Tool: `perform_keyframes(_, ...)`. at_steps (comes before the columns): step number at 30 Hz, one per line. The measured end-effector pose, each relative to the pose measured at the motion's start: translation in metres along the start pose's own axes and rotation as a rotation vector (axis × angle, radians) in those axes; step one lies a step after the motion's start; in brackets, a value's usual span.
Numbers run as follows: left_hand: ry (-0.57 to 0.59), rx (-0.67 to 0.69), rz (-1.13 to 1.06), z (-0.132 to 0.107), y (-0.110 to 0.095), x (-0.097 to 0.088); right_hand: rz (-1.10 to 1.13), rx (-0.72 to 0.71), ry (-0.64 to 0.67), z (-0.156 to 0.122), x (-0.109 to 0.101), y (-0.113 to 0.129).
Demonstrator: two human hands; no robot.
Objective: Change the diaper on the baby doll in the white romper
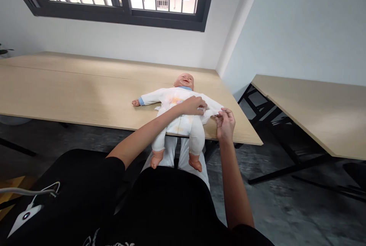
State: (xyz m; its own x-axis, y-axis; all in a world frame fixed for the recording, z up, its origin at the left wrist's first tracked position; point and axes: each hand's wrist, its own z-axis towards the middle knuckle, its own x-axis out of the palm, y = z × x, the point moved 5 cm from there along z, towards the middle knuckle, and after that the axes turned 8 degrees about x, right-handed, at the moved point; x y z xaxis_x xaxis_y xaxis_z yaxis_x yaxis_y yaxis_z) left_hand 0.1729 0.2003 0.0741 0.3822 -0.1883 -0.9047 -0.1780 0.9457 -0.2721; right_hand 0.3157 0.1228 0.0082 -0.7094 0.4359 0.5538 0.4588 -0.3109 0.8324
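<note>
A baby doll [185, 82] lies on its back at the table's front edge, its feet hanging over the edge. It wears a white outfit [168, 97] with a blue collar, a blue cuff and a coloured print on the chest. My left hand [195, 105] rests across the doll's belly, fingers curled on the white cloth. At the doll's arm on the right, my right hand [225, 121] pinches the end of the white sleeve [213, 106] and holds it out to the side. The doll's hand on that side is hidden.
The doll lies on a long light wood table [108, 97] along the wall under a barred window [122, 13]. A second table [314, 108] stands to the right across a gap. A white device [25, 217] with a cable is at the lower left.
</note>
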Motion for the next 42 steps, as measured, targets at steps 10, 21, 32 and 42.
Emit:
perform_keyframes(10,0.046,-0.056,0.102,-0.002,-0.003,0.002,-0.042,-0.028,0.060,-0.001,0.002,0.000)
perform_keyframes(21,-0.079,0.018,-0.106,-0.002,0.000,-0.003,-0.078,-0.034,0.250,-0.008,0.011,-0.001)
perform_keyframes(32,-0.087,0.022,-0.141,-0.002,0.005,-0.001,-0.265,-0.058,0.316,-0.013,0.020,-0.005)
perform_keyframes(42,-0.046,-0.074,0.005,-0.003,0.007,0.001,-0.205,-0.093,0.074,-0.004,0.012,-0.006)
